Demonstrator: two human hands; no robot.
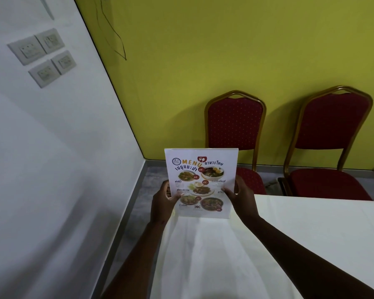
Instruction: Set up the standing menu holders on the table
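The left hand [163,201] pinches the left edge of the menu holder [201,182], thumb on the printed front, fingers behind. The holder stands upright at the far left corner of the white table [289,234]. The right hand [242,197] clasps its right edge likewise, before two red chairs [324,134].

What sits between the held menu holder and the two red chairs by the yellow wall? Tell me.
Nothing stands there. In the head view, the clear acrylic menu holder overlaps the nearer red padded chair; only bare grey floor and the white tablecloth's edge show between.
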